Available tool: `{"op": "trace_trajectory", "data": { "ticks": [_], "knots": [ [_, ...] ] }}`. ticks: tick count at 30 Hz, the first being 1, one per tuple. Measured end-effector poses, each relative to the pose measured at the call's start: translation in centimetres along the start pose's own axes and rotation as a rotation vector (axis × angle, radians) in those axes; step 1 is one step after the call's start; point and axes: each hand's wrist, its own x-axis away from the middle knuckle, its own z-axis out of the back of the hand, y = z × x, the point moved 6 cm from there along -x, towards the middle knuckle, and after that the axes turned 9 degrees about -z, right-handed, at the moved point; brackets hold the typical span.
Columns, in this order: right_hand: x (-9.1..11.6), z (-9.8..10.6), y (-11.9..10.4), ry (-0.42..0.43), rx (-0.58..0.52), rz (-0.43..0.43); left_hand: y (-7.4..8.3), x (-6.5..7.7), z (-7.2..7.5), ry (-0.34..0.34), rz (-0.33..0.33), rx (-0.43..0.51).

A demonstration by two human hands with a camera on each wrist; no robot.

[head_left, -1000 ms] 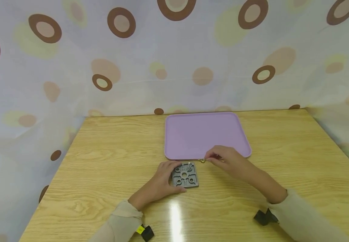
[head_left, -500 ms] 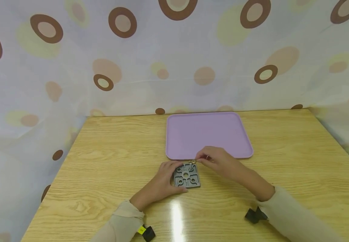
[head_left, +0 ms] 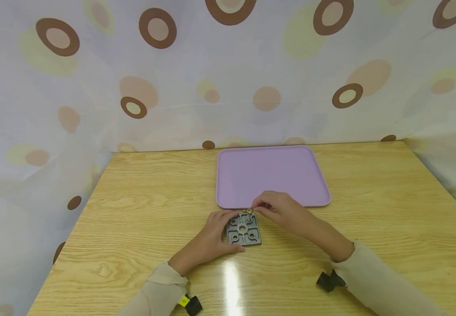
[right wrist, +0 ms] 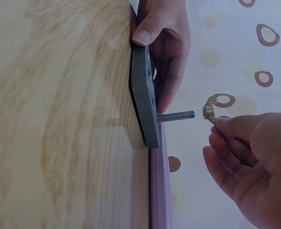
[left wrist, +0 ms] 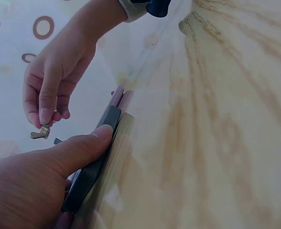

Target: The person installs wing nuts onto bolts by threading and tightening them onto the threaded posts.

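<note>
Nearest, the wooden counter [head_left: 141, 210] runs up between the forearms to both sets of fingers; its side edges lie well apart from either hand. The left hand [head_left: 214, 235] is clamped on the left part of a square metal plate [head_left: 243, 233], thumb on the near edge, fingers at the far edge. That plate lies flat, ribbed face up, its right edge untouched by the fingers. A threaded stud [right wrist: 177, 116] rises upright from its far right corner, to the right of the left fingertips, long axis square to the face. Just above the tip, across a narrow gap, the right hand [head_left: 279, 210] pinches one wing of a brass-coloured wing nut [right wrist: 208, 112]; the hole faces the stud and the other wing points leftward. Just beyond the fingers is a lilac tray [head_left: 267, 175]; well behind them hangs patterned cloth [head_left: 188, 74].
</note>
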Motion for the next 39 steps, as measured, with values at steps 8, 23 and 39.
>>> {"op": "trace_trajectory", "data": {
  "ticks": [8, 23, 39],
  "knots": [
    [-0.1, -0.14, 0.02, 0.034, 0.011, 0.057, 0.08, -0.03, 0.09, -0.005, 0.0, 0.011],
    [-0.14, -0.55, 0.23, 0.011, -0.009, 0.001, 0.03, -0.02, 0.12, -0.007, -0.009, 0.006],
    [-0.06, -0.63, 0.35, 0.029, -0.005, 0.032, -0.24, 0.04, 0.01, -0.011, -0.011, -0.004]
  ]
}}
